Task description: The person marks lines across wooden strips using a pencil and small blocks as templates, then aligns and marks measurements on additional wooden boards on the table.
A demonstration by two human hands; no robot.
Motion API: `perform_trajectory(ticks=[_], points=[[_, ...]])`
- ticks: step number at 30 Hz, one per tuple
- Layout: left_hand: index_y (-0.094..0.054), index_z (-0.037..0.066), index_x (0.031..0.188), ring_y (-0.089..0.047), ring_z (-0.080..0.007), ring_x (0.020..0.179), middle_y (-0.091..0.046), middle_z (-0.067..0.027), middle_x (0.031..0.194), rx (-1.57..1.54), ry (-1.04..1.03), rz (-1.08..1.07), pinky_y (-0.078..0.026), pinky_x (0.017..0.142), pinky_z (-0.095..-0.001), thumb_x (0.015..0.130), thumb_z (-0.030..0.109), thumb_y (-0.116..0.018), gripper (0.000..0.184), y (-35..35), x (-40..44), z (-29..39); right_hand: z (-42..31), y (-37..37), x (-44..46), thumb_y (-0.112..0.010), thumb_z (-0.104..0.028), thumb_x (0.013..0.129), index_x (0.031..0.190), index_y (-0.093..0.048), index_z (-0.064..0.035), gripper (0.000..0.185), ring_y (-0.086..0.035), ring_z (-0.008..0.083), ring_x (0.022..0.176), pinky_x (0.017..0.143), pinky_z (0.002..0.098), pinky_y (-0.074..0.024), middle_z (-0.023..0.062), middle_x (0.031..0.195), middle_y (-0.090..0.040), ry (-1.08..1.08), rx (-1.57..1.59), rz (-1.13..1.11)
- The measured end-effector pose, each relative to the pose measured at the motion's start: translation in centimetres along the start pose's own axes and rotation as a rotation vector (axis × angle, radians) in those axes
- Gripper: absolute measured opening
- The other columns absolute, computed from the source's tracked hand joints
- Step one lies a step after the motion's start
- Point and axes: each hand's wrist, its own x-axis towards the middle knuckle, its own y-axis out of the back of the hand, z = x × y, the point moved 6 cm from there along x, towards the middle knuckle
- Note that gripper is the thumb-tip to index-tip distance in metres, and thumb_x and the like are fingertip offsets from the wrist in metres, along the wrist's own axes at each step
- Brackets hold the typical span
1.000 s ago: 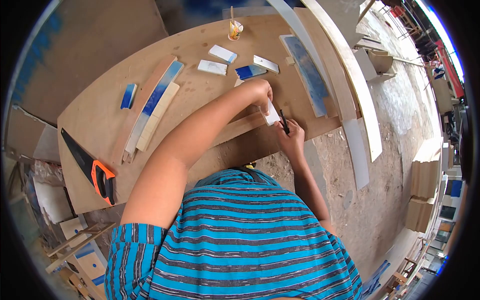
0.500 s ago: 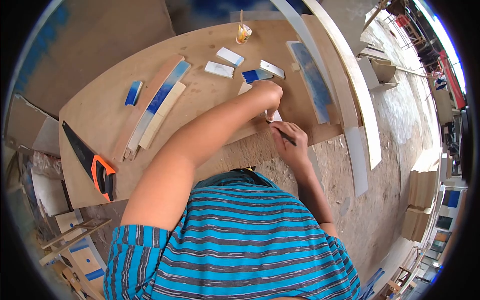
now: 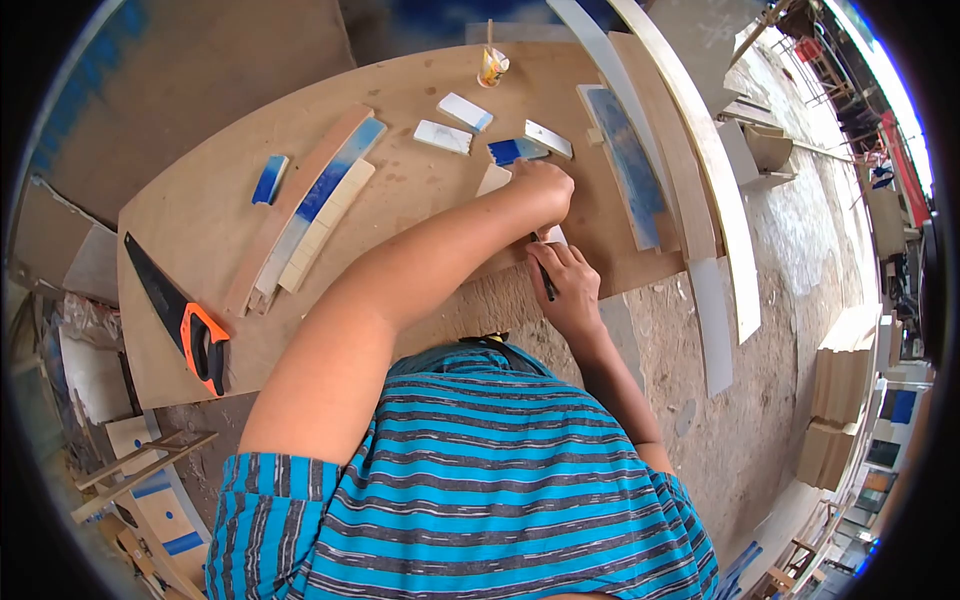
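My right hand (image 3: 572, 285) grips a slim dark marking tool, a pen or pencil (image 3: 547, 283), with its tip end up against a white-faced strip (image 3: 555, 235) at the table's near edge. Bent at the wrist, my left hand (image 3: 545, 192) presses down over that strip; its fingers are mostly hidden behind the hand. A pale wood piece (image 3: 493, 181) pokes out left of my left hand, and I cannot tell whether it joins the white strip. Just beyond lie a blue-painted block (image 3: 507, 151) and a white block (image 3: 548, 138).
Two white blocks and a paper cup (image 3: 492, 68) with a stick stand farther back on the table (image 3: 200, 240). At left are a handsaw (image 3: 190, 325), a small blue block (image 3: 269, 180) and painted strips (image 3: 325, 190). Long boards (image 3: 690, 150) overhang the right edge.
My right hand has turned, so the dark tool now points more steeply toward the strip. My left hand stays over the strip, and the view has shifted slightly.
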Motion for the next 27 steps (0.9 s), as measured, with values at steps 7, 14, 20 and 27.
perform_trajectory(ticks=[7, 14, 20, 27], points=[[-0.068, 0.02, 0.124, -0.061, -0.025, 0.12, -0.07, -0.005, 0.121, -0.015, -0.003, 0.028, -0.042, 0.096, -0.0469, 0.058, 0.033, -0.096, 0.073, -0.1, -0.5, 0.0, 0.1, 0.8, -2.4, -0.067, -0.012, 0.085, 0.087, -0.065, -0.0079, 0.005, -0.065, 0.0298, 0.08, 0.068, 0.0412, -0.0526, 0.0094, 0.09, -0.067, -0.096, -0.046, -0.082], [-0.061, 0.017, 0.135, -0.062, -0.0253, 0.12, -0.066, -0.0055, 0.128, -0.148, -0.012, -0.098, -0.05, 0.096, -0.0423, 0.057, 0.034, -0.095, 0.087, -1.2, 0.0, -1.8, 4.4, 5.0, -3.7, -0.061, -0.014, 0.09, 0.085, -0.063, -0.0021, 0.013, -0.064, 0.038, 0.083, 0.074, 0.045, -0.0501, 0.0163, 0.092, -0.066, -0.27, 0.026, 0.012], [-0.061, 0.015, 0.135, -0.063, -0.0243, 0.118, -0.067, -0.005, 0.128, -0.242, -0.061, -0.014, -0.052, 0.095, -0.0379, 0.055, 0.035, -0.095, 0.089, -0.9, -0.9, -2.5, 6.4, 0.8, -1.9, -0.063, -0.023, 0.092, 0.111, -0.066, -0.0019, 0.029, -0.066, 0.0395, 0.093, 0.08, 0.0458, -0.05, 0.02, 0.098, -0.068, -0.509, 0.209, -0.01], [-0.062, 0.016, 0.134, -0.064, -0.0248, 0.116, -0.068, -0.0059, 0.127, -0.24, -0.055, -0.007, -0.052, 0.095, -0.0372, 0.054, 0.037, -0.095, 0.088, -1.0, -0.7, -2.6, 7.2, -1.2, -1.9, -0.071, -0.024, 0.086, 0.112, -0.065, -0.0052, 0.033, -0.068, 0.032, 0.079, 0.074, 0.0402, -0.0519, 0.0153, 0.086, -0.07, -0.646, 0.283, -0.053]])
